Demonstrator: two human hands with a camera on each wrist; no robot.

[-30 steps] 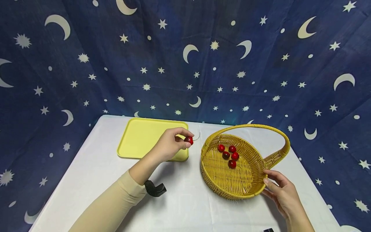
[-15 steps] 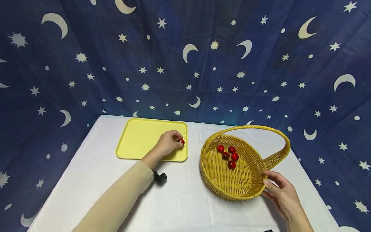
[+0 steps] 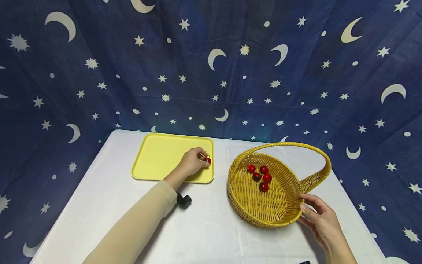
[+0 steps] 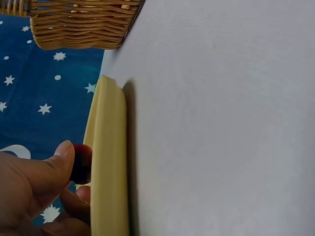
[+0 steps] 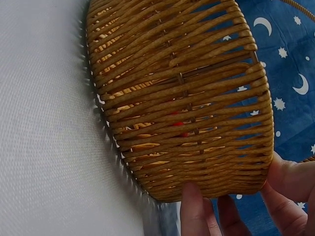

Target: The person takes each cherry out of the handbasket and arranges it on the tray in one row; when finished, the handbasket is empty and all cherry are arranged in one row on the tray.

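My left hand (image 3: pixel 192 161) pinches a dark red cherry (image 3: pixel 207 160) between thumb and fingers, low over the right end of a yellow tray (image 3: pixel 161 154). In the left wrist view, the cherry (image 4: pixel 81 164) shows just behind the tray's raised rim (image 4: pixel 109 162). On the right stands a round wicker basket (image 3: pixel 273 205) with a tall arched handle. My right hand (image 3: pixel 321 218) grips its near right rim, thumb at the top edge and fingers against the outside wall, as the right wrist view shows too. Several red cherries (image 3: pixel 263 177) lie together on the basket floor.
A white cloth (image 3: pixel 211 234) covers the table, with a strip of it between tray and basket. Behind hangs a dark blue curtain (image 3: pixel 184 66) with moons and stars. A black strap end (image 3: pixel 184 201) sticks out beside my left wrist.
My left hand has carried the cherry left and down from the tray's right edge to inside the tray, its stem shifting in the fingers. My right hand and the basket have stayed put.
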